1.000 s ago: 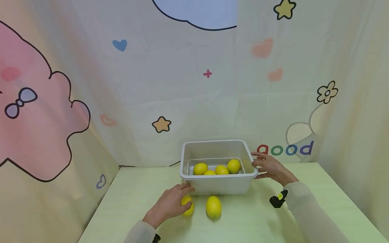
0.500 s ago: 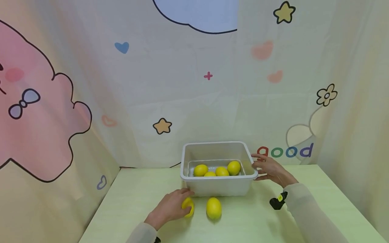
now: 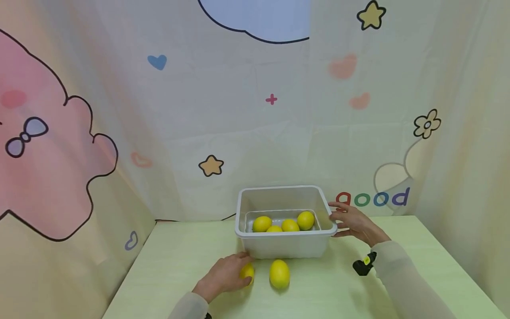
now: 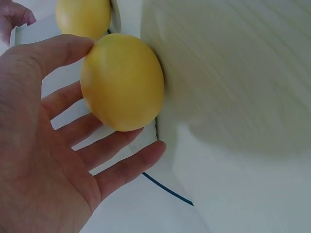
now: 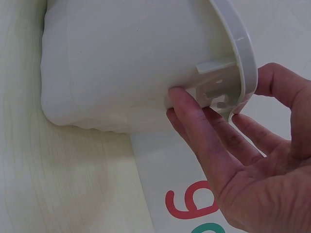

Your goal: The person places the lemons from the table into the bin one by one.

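My left hand (image 3: 224, 275) is at a yellow lemon (image 4: 122, 82) on the table in front of the bin. In the left wrist view the thumb (image 4: 73, 46) touches one side of the lemon, and the other fingers lie along its far side. A second lemon (image 3: 280, 274) lies just to the right. Behind them stands a white plastic bin (image 3: 284, 246) with several lemons inside. My right hand (image 3: 356, 223) holds the bin's right end; in the right wrist view its thumb is over the rim (image 5: 250, 58) and its fingers are against the outer wall below.
The pale wood-look table (image 3: 171, 261) reaches back to a printed curtain (image 3: 179, 110), which hangs close behind the bin. More curtain hangs at the left and right sides.
My left hand has shifted slightly right and down around the left lemon, covering more of it. The right hand and bin keep their place.
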Demonstrator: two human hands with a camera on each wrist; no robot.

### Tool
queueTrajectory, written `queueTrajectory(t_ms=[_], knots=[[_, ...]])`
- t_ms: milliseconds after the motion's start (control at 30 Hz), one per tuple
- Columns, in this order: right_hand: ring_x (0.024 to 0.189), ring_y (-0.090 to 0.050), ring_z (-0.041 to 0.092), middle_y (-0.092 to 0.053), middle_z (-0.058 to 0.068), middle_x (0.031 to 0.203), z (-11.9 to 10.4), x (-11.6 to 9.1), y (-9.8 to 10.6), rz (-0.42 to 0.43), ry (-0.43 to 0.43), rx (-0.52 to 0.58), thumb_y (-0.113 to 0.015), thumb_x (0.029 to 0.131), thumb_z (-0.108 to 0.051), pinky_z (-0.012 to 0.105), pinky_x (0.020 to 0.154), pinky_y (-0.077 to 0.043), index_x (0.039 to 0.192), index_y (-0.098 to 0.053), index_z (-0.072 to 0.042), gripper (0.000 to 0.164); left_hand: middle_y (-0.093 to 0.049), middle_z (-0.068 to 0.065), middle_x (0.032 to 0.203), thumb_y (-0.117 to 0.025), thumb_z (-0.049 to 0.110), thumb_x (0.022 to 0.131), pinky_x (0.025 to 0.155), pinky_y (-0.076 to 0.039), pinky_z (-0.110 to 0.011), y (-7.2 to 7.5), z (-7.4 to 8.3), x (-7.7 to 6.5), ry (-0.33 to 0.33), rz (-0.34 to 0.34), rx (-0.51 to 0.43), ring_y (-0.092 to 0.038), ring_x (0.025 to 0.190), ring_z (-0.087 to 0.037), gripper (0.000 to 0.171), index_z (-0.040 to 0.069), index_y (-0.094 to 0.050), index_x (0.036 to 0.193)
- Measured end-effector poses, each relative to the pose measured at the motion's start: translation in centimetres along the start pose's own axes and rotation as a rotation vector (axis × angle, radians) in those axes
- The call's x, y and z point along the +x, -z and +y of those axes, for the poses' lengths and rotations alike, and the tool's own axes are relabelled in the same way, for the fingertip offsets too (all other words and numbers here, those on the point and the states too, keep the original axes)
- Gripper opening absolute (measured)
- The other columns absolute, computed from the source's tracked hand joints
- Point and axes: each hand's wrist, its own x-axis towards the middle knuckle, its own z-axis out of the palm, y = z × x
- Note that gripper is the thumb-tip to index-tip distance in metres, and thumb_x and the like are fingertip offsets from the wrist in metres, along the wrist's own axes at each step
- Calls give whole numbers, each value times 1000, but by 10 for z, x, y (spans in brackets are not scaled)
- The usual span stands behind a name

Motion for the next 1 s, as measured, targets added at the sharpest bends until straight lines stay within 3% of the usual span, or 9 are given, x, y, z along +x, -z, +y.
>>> queueTrajectory(t_ms=[133,367,567,800,1000], knots=[[116,-59,46,-17,30,156,0,0,0,1,0,9,-56,98,-20,46,82,-60,156,-23,-10,68,-61,-3,133,-70,39,85,87,-55,-48,1,2,1,-4,-33,-7,-63,112,-26,49,20,-63,130],[116,-59,47,-28,29,153,0,1,0,5,-1,9,-55,99,-19,46,82,-60,156,-23,-10,66,-57,-5,138,-72,39,83,92,-54,-49,0,5,4,30,-94,-32,-60,118,-27,51,22,-61,130],[110,-63,42,-25,29,153,1,0,0,5,-3,8,-55,98,-19,45,82,-60,155,-23,-9,66,-55,2,133,-76,31,76,88,-53,-39,-6,7,5,43,-147,-72,-54,107,-19,46,25,-62,119],[110,-63,40,-29,29,151,1,-2,-1,16,6,-15,-56,98,-20,45,82,-60,155,-24,-8,67,-54,3,125,-76,31,78,85,-51,-34,-10,8,7,25,-142,-56,-51,103,-20,36,25,-60,109],[114,-61,43,-29,28,152,1,-2,-1,21,2,-12,-61,96,-24,45,84,-60,155,-24,-10,71,-56,-1,120,-78,34,78,82,-52,-34,-13,8,6,14,-84,-30,-52,95,-20,34,23,-59,104]])
